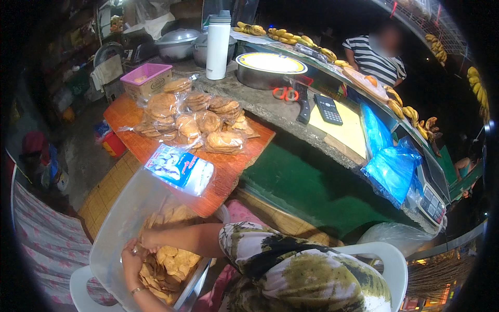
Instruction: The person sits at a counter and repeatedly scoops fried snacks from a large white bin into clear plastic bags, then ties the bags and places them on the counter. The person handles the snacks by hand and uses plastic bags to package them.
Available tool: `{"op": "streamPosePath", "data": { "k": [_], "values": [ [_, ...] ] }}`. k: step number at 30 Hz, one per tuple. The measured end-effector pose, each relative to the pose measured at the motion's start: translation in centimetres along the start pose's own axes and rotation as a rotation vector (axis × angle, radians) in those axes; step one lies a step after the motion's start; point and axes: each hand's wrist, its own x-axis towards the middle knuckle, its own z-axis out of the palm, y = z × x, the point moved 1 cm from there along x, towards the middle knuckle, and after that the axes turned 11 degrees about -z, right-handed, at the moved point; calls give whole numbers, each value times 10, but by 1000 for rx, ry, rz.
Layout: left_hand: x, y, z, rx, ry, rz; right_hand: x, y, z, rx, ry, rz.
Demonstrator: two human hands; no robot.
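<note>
In the head view, my left hand (132,255), with a ring and a bracelet, is inside a translucent plastic bin (111,238). My right hand (150,238) meets it there, the fingers of both bent close together. Whatever lies between them is too small and blurred to make out. Flat, round brown crisps (171,265) fill the bin below and beside the hands. Beyond the bin, several clear bags of stacked crisps (161,105) are heaped on an orange-brown wooden board (253,146). A printed blue-and-white plastic pack (181,169) lies at the board's near edge.
The concrete counter (273,105) holds a white bottle (218,48), orange-handled scissors (285,94), a knife (303,107), a calculator (328,110), blue plastic bags (391,167) and a digital scale (432,204). Bananas (286,36) line the shelf behind; a person in a striped shirt (374,58) is beyond.
</note>
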Motion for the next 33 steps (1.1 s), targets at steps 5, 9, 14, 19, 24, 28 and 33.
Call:
{"op": "streamPosePath", "data": {
  "k": [5,9,14,19,24,28,33],
  "values": [
    [-18,53,-12,-161,-127,-244,-18,-8,-4,68,98,-33],
    [-17,41,-8,-91,-93,-179,-8,0,5,-64,76,-55],
    [-13,33,-5,-139,-82,-174,-14,-5,0,0,102,-86],
    [-15,47,-8,-83,-115,-163,-10,1,0,74,94,3],
    [-11,26,-1,-30,8,-163,-22,-10,-1,106,148,111],
    [-19,34,-4,135,102,-99,-64,-47,-17,-43,118,135],
    [-21,46,-9,346,115,-215,-68,-64,-22,-480,9,-29]
  ]
}}
